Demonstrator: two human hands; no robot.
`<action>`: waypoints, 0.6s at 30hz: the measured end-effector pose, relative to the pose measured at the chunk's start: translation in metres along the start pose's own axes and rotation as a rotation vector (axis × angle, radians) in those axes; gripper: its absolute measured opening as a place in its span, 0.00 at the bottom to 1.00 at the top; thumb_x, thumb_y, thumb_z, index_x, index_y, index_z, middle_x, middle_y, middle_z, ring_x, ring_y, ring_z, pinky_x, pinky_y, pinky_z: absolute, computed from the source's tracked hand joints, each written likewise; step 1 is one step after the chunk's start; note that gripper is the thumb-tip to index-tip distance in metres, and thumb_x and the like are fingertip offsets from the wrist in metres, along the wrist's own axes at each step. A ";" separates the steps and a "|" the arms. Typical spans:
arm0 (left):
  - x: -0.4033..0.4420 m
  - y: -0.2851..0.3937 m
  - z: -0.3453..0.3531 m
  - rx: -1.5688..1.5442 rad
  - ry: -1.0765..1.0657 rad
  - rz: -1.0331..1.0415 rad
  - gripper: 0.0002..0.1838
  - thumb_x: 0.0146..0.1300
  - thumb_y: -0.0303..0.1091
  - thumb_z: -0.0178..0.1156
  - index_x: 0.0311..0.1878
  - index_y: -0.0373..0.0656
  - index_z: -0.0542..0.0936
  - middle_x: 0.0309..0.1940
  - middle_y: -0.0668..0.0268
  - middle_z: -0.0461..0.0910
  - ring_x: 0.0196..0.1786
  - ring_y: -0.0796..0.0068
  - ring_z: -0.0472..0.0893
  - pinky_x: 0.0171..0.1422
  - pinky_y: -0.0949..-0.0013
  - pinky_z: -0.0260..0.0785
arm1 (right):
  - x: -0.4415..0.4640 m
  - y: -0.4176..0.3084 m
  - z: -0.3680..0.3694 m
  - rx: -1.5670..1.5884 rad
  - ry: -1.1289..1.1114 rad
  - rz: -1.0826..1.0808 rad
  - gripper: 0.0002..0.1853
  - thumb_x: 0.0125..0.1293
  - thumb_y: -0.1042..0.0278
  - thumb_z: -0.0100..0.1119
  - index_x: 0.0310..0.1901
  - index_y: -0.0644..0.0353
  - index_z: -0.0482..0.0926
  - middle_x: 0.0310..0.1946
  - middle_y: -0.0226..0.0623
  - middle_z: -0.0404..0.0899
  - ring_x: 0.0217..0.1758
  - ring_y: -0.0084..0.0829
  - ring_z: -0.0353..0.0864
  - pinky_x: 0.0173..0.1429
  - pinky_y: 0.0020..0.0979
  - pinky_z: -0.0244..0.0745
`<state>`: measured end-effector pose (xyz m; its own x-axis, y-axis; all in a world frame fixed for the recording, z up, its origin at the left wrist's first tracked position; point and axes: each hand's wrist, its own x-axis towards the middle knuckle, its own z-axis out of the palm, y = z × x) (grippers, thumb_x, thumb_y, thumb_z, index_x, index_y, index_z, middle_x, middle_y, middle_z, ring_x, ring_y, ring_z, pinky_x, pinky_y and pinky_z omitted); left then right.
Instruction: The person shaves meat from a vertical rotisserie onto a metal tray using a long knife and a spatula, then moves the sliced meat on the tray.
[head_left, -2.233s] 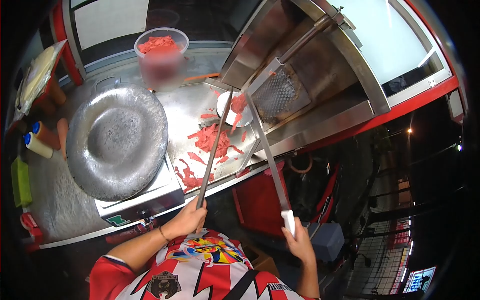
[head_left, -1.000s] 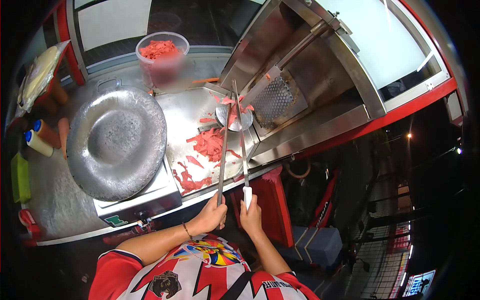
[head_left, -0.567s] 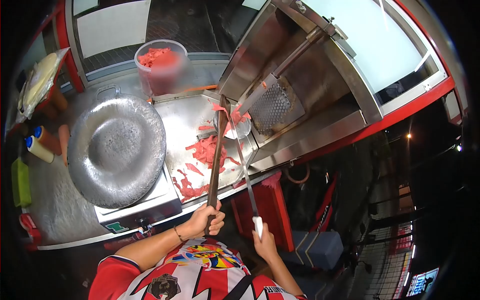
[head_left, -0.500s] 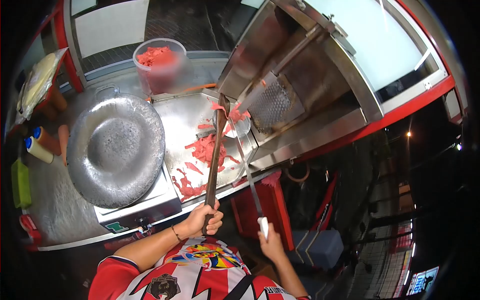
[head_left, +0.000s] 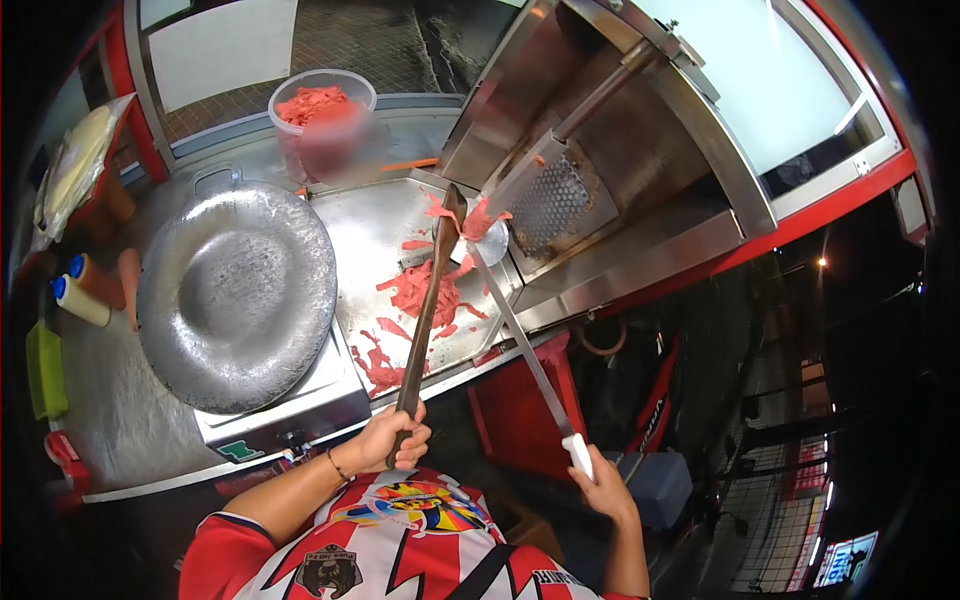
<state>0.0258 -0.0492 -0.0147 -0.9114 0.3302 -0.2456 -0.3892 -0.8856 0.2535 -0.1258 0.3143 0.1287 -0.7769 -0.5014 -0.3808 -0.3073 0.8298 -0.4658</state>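
My left hand (head_left: 395, 438) is wrapped round the lower end of a long dark wooden paddle (head_left: 425, 320), whose broad tip reaches up to the spit. In my right hand (head_left: 606, 490) is the white handle of a long knife (head_left: 530, 355). The blade slants up and left, its tip at the red meat (head_left: 480, 222) around the foot of the metal spit (head_left: 525, 185). Loose slices of red meat (head_left: 425, 295) lie on the steel tray (head_left: 350, 235) under the paddle. Where exactly the blade touches the meat is hard to make out.
A large metal pan (head_left: 240, 290) sits on a burner (head_left: 300, 410) at left. Behind the tray stands a clear bucket of red meat (head_left: 310, 105). The steel grill housing (head_left: 660, 160) rises at right. Squeeze bottles (head_left: 82, 302) and a green container (head_left: 45, 370) line the left edge.
My right hand has moved right and slightly up with the knife, so the blade slants more. My left hand and the paddle's grip end have shifted slightly left and up.
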 end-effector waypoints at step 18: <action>0.035 -0.040 0.021 0.475 0.238 0.170 0.08 0.73 0.24 0.47 0.46 0.49 0.60 0.21 0.67 0.64 0.20 0.72 0.68 0.25 0.63 0.69 | 0.179 -0.093 0.147 0.290 0.384 -0.271 0.14 0.77 0.68 0.59 0.56 0.66 0.70 0.37 0.64 0.84 0.44 0.68 0.85 0.43 0.55 0.78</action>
<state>0.0065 0.0050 -0.0141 -0.9326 0.0642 -0.3551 -0.3073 -0.6572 0.6882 -0.1559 0.1113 -0.0131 -0.8522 -0.5175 0.0770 -0.4024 0.5542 -0.7286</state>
